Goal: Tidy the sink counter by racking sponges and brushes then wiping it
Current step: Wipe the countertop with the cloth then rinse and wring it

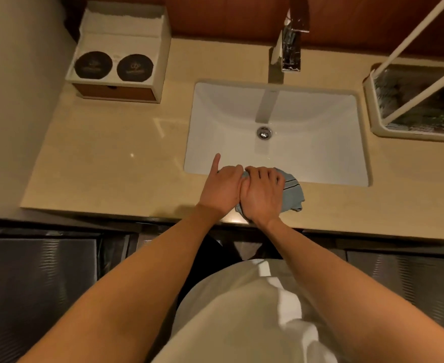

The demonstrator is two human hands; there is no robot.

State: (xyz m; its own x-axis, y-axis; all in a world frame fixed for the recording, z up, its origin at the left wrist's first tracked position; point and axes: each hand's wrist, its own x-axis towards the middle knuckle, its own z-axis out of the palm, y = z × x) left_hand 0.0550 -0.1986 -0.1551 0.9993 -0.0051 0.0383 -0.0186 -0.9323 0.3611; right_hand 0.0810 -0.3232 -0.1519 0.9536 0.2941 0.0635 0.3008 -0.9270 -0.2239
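At the counter (111, 158)'s front edge, left hand (221, 188) and right hand (263, 193) clutch the cloth (293, 193), fingers curled, left forefinger straight.

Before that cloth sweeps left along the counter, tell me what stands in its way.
Nothing visible does. The cloth sits under the right hand at the front edge of the counter, the left hand beside it. The box stands at the back left corner, off the front strip.
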